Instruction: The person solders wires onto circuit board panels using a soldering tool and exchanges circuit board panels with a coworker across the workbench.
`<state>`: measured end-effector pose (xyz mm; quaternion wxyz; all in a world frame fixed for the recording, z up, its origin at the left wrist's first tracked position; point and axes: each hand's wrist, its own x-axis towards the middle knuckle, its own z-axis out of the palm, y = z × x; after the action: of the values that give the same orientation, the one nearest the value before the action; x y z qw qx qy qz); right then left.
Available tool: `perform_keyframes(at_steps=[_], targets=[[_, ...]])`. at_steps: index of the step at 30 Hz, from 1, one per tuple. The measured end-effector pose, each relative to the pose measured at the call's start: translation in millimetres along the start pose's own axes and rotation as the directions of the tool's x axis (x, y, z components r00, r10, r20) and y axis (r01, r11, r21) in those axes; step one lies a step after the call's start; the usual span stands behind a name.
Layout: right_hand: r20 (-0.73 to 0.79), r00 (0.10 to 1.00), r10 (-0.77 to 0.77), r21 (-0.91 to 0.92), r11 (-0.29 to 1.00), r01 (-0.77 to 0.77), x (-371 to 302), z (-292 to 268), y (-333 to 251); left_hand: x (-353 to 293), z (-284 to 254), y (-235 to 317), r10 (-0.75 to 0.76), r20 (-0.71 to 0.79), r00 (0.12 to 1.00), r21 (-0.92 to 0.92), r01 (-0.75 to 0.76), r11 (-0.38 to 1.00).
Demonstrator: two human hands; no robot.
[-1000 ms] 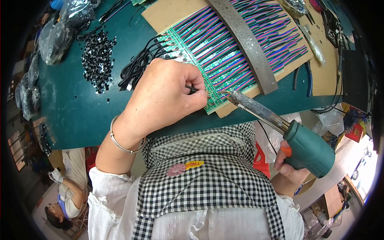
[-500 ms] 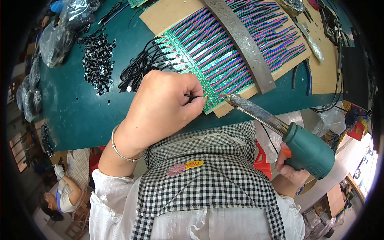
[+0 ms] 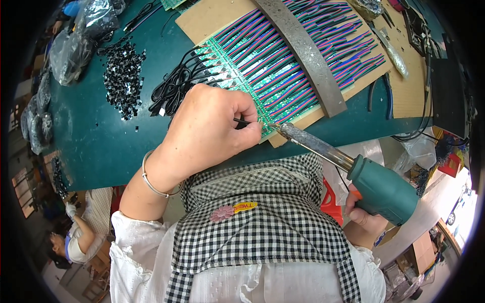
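Observation:
My left hand (image 3: 214, 121) pinches a thin black cable (image 3: 241, 121) at the near end of a green circuit board panel (image 3: 237, 76). In my right hand (image 3: 365, 216) is a green gun-shaped soldering iron (image 3: 381, 189), its tip at the board's edge close to my left fingertips. Rows of red, blue, green and black wires (image 3: 283, 60) run across the panel. A curved grey metal bar (image 3: 308, 55) lies over these wires. Black cables (image 3: 174, 91) fan out from the panel's left side into a coiled bundle. My left fingers hide the cable's end.
Under the panel is a brown board (image 3: 197, 20). On the green table (image 3: 86, 136) lies a heap of small black pieces (image 3: 124, 78), with plastic bags (image 3: 70, 55) farther left. A silvery stick (image 3: 396, 58) lies at right. Another person (image 3: 76, 240) sits at lower left.
The soldering iron has moved a little left, its tip now nearer my left fingers. My left hand keeps its pinch and has shifted slightly.

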<state>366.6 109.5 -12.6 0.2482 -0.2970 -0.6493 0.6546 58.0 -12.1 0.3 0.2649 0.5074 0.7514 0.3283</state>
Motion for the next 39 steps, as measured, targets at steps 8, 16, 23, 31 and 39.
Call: perform_keyframes(at_steps=[8,16,23,31,39], targets=[[0.05,0.996,0.068,0.093,0.993,-0.073,10,11,-5,4,-2,-1,-0.059,0.064,0.996,-0.06,0.063,0.996],[0.022,0.999,-0.025,0.013,1.0,0.024,9,9,4,3,-3,0,-0.095,0.072,0.993,-0.083,0.1,0.992],[0.117,0.991,-0.061,0.123,0.991,0.047,21,10,-6,3,-2,0,-0.087,0.053,0.995,-0.08,0.091,0.993],[0.086,0.996,-0.029,0.114,0.993,0.019,22,12,-5,1,0,0,-0.092,0.044,0.995,-0.072,0.095,0.993],[0.032,0.999,0.004,0.2,0.98,-0.01,24,13,-8,-1,-3,2,-0.036,-0.016,0.999,-0.016,0.036,0.999]])
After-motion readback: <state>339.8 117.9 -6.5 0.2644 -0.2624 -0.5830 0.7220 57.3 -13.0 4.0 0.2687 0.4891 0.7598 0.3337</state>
